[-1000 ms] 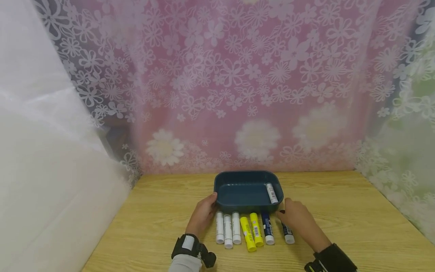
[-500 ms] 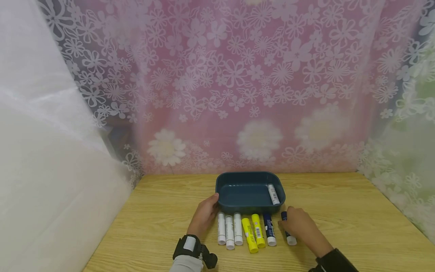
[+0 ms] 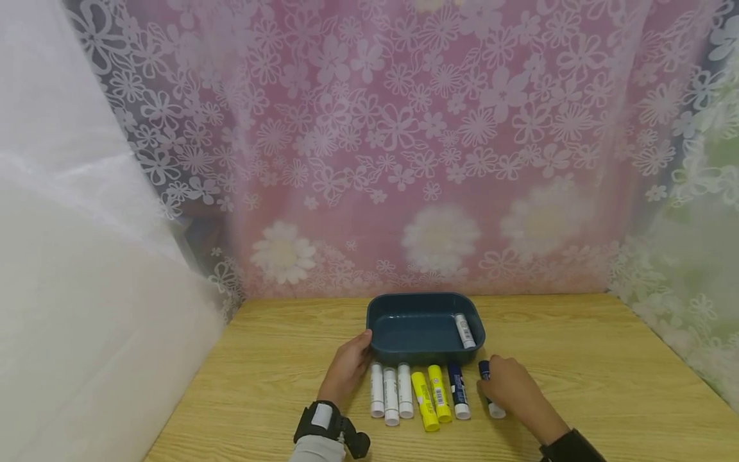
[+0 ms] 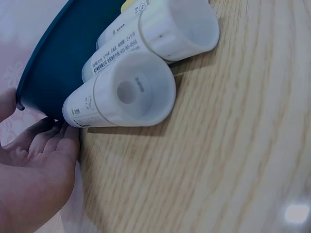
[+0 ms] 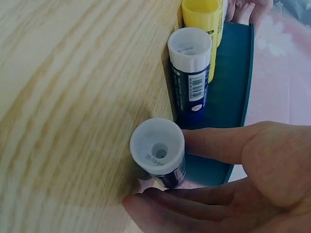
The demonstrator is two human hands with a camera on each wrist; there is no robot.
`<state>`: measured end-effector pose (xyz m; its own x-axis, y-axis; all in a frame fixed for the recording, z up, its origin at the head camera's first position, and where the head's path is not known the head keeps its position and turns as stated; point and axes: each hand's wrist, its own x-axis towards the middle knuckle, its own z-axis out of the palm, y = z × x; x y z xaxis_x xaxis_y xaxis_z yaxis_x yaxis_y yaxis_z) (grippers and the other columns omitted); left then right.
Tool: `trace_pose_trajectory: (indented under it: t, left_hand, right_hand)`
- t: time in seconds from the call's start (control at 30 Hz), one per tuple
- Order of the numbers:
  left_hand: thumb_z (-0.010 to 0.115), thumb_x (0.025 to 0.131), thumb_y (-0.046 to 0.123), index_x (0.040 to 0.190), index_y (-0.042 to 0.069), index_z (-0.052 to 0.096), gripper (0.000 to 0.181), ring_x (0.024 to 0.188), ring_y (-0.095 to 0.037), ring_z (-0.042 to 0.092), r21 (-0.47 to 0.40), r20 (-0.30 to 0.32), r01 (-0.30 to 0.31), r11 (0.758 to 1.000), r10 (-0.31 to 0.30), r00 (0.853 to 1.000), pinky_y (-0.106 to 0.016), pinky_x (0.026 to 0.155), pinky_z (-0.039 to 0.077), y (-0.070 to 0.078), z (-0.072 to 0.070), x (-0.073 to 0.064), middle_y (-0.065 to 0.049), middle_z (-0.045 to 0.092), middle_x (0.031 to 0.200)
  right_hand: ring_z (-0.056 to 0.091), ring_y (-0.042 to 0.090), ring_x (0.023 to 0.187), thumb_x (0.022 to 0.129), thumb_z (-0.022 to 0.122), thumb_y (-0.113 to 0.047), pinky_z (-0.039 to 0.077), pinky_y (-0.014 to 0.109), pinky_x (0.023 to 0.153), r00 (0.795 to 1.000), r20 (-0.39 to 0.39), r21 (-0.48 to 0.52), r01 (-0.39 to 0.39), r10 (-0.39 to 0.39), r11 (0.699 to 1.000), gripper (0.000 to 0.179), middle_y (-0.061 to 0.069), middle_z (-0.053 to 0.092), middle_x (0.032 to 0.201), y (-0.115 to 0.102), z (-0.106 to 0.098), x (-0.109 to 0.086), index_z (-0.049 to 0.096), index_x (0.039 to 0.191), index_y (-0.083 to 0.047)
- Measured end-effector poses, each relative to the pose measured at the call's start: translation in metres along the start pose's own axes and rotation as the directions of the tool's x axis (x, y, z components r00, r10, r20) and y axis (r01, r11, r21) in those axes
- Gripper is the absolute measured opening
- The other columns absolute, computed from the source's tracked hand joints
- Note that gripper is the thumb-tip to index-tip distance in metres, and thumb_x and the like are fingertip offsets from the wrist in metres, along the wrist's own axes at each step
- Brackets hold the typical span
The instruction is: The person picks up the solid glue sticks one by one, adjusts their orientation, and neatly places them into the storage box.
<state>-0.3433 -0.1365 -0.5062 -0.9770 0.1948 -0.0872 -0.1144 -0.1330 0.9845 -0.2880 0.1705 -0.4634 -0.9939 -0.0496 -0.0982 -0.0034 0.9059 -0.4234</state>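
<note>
With the thumb at the rim and fingers along the outer wall, my left hand (image 3: 345, 366) grips the left end of a dark blue rectangular tray (image 3: 416, 357). One white glue stick (image 3: 464, 330) lies inside the tray at its right end. My right hand (image 3: 511, 386) pinches a navy glue stick (image 5: 158, 145) with a white end, between thumb and fingers. It is the rightmost of the row, and the hand covers part of it in the head view. Another navy glue stick (image 3: 458, 390) lies to its left, in front of the tray.
Farther left in the row lie two yellow glue sticks, one slanted (image 3: 426, 402) and one straighter (image 3: 439, 393). Three white glue sticks (image 3: 390, 398) lie beside them, near my left hand. The wooden table (image 3: 288, 321) ends at a pink flowered curtain (image 3: 369, 160).
My right hand has drawn back from the tray's right corner and come down around the rightmost navy glue stick. The left hand stays at the tray, and the camera view shifts slightly.
</note>
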Motion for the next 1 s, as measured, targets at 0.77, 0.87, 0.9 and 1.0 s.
trace_pose_trajectory:
  t: [0.77,0.87,0.9,1.0]
  left_hand:
    - [0.043,0.11,0.034,0.154,-0.007,0.033,0.062,0.151,-0.042,0.024,0.006,-0.026,0.005,1.0,-0.005,1.0,-0.054,0.124,0.022,-0.0002,0.0015,0.0008,-0.025,0.029,0.162]
    - [0.044,0.11,0.035,0.154,-0.007,0.033,0.062,0.151,-0.042,0.023,0.008,-0.031,0.012,1.0,-0.012,0.999,-0.054,0.124,0.022,-0.0006,0.0015,0.0014,-0.024,0.029,0.162]
    - [0.043,0.11,0.035,0.154,-0.007,0.032,0.062,0.151,-0.042,0.023,0.008,-0.031,0.014,1.0,-0.013,0.999,-0.054,0.124,0.021,-0.0007,0.0015,0.0017,-0.025,0.029,0.162]
    - [0.043,0.11,0.035,0.155,-0.007,0.032,0.062,0.152,-0.042,0.023,0.014,-0.033,0.02,1.0,-0.019,0.999,-0.054,0.124,0.021,-0.0003,0.0015,0.0018,-0.024,0.029,0.162]
  right_hand:
    - [0.058,0.018,0.061,0.086,0.068,-0.008,0.048,0.029,0.051,1.0,-0.005,-0.004,0.014,-0.014,1.0,0.027,0.011,0.058,0.074,0.0008,0.0016,-0.0012,0.06,0.097,0.016]
    - [0.058,0.018,0.061,0.086,0.067,-0.008,0.048,0.029,0.051,1.0,-0.004,0.0,0.015,-0.015,1.0,0.027,0.011,0.058,0.074,0.0007,0.0015,-0.0011,0.06,0.096,0.016]
    - [0.058,0.018,0.061,0.086,0.068,-0.008,0.048,0.029,0.05,1.0,-0.001,0.002,0.012,-0.012,1.0,0.027,0.011,0.058,0.074,0.0006,0.0014,-0.0013,0.06,0.096,0.016]
    - [0.058,0.018,0.061,0.086,0.067,-0.007,0.048,0.028,0.05,1.0,0.011,0.01,-0.002,0.002,1.0,0.027,0.011,0.058,0.074,-0.0005,0.0009,-0.0009,0.06,0.098,0.015]
